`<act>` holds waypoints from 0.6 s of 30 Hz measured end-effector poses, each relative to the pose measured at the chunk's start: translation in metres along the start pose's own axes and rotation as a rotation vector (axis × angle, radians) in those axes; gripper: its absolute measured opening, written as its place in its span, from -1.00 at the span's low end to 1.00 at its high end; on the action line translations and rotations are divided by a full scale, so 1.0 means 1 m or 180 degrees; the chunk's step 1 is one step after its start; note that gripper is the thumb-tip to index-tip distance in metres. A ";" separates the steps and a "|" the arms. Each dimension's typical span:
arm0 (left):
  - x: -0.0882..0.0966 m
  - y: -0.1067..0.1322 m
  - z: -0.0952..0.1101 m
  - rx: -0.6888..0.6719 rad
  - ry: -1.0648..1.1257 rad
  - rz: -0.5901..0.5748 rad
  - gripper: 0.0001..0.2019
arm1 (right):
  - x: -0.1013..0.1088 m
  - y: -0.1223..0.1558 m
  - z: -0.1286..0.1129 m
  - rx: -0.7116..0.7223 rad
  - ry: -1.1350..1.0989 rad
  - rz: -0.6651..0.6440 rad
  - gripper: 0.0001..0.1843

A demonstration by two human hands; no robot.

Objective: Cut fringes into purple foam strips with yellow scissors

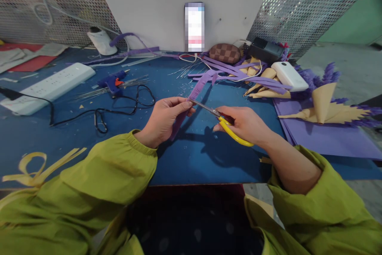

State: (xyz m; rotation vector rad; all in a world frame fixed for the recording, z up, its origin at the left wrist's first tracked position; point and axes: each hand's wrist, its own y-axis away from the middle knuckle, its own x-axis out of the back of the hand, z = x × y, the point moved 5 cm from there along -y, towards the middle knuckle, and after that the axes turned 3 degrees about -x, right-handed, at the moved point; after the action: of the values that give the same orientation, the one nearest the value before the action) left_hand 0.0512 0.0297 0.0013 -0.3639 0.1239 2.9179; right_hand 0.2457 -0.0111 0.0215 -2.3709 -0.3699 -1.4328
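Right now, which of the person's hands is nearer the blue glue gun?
Left. The left hand, pinching a purple strip, is right of the glue gun; the right hand, holding yellow scissors, is farther right again.

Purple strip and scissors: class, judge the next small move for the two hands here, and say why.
Probably close the scissors for one short snip. The right hand holds their yellow handles, the blade tips meet the purple strip right where the left hand pinches it, and the strip beyond that point looks already fringed.
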 end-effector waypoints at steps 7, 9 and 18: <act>0.000 0.000 -0.001 0.0002 -0.0025 0.0013 -0.84 | 0.001 0.000 0.000 -0.0027 0.0080 0.0028 -0.63; 0.001 0.000 0.000 -0.0055 -0.0119 -0.0002 -0.83 | 0.002 0.000 0.000 -0.0033 0.0095 0.0030 -0.64; 0.002 0.001 0.004 -0.0323 -0.0476 0.0014 -0.85 | 0.002 0.000 0.002 0.0007 0.0048 0.0015 -0.65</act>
State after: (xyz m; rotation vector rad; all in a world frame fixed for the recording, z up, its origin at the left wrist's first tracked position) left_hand 0.0479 0.0299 0.0046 -0.1596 -0.0457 2.9499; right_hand 0.2477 -0.0105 0.0223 -2.3565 -0.3616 -1.4464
